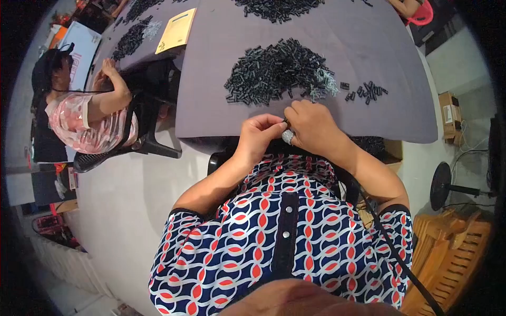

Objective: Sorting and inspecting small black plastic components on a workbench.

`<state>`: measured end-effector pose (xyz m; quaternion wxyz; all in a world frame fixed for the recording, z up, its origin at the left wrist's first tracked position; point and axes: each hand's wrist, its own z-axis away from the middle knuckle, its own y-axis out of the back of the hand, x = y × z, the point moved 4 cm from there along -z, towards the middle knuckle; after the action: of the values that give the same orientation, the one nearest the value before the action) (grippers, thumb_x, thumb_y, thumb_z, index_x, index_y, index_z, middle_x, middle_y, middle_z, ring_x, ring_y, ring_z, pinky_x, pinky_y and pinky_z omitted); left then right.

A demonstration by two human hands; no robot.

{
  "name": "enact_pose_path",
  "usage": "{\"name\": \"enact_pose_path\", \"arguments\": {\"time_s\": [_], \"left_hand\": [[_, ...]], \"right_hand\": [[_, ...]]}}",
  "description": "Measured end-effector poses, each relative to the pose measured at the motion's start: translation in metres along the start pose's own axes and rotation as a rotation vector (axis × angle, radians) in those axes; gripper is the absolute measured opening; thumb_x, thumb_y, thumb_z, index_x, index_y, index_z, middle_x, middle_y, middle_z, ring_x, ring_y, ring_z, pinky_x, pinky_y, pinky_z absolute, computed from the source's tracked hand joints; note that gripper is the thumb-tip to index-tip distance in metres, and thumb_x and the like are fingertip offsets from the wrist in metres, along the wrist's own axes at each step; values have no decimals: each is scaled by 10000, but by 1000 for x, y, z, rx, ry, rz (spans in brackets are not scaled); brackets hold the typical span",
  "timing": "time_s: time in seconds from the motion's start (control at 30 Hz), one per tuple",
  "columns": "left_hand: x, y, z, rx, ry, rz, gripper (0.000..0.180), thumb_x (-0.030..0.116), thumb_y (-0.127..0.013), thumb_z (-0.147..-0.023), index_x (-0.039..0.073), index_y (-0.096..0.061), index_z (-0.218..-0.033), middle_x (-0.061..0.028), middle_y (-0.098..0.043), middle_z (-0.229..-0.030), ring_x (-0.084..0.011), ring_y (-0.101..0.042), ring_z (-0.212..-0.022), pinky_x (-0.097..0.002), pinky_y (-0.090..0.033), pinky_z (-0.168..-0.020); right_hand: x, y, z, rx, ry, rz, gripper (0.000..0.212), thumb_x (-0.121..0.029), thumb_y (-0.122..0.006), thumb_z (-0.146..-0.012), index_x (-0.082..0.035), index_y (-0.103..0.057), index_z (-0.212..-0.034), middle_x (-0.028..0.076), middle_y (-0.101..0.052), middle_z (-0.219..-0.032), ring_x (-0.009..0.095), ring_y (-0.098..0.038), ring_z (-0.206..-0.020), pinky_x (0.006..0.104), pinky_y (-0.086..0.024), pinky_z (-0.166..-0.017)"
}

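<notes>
small black piece (285, 121) near silvery bits (328, 82)

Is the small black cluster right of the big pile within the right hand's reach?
Probably yes: mostly gray cloth lies between the cluster and the right hand, which looks busy beside the left hand.

We see big red lettering (77, 66) on a white panel (88, 38), off the worktop's (387, 58) L edge; it's the largest text in view & runs steeply slanted. On a yellow, approx. rectangular packet (175, 32) along the worktop's L edge, twd the far end, we spot a dark strip nr the packet's top & sm. dark marks nr its bottom L corner, too tiny for us to read. Off the worktop's R edge, a cardboard box (450, 129) has a pale label (448, 114), also illegible to us.
</notes>
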<state>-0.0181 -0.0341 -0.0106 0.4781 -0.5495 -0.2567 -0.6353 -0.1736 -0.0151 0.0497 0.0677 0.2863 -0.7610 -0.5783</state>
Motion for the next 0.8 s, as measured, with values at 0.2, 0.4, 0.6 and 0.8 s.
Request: {"name": "enact_pose_path", "arguments": {"time_s": [0.2,0.4,0.6,0.8], "left_hand": [[-5,-1,9,-74,-8,-20,166,83,-679,-946,-34,-703,-1060,-49,-713,-915,-97,-656,-812,-234,-527,-756],[-12,-10,12,-202,116,123,185,104,-632,-979,-45,-700,-1065,-62,-714,-923,-109,-665,-821,-244,-542,-746],[-15,-23,14,-235,136,133,182,125,-653,-968,-28,-714,-1043,-56,-712,-909,-92,-649,-779,-221,-525,-711],[-2,-28,-1,-286,-59,-217,206,168,-621,-1007,-21,-696,-1034,-25,-692,-910,-95,-619,-807,-255,-502,-739]], "right_hand": [[-3,-7,12,16,50,-78,308,-280,-762,-663,-79,-584,-811,88,-586,-796,290,-626,-745,417,-523,-609],[-4,-10,24,14,45,-120,298,-298,-754,-699,-72,-585,-796,96,-601,-766,300,-639,-704,428,-522,-592],[-3,-11,45,-36,19,-177,288,-302,-744,-744,-68,-583,-796,111,-609,-762,315,-644,-696,434,-520,-593],[15,6,50,99,-89,-132,246,-234,-740,-765,-60,-574,-819,131,-598,-796,349,-630,-755,454,-503,-635]]}}
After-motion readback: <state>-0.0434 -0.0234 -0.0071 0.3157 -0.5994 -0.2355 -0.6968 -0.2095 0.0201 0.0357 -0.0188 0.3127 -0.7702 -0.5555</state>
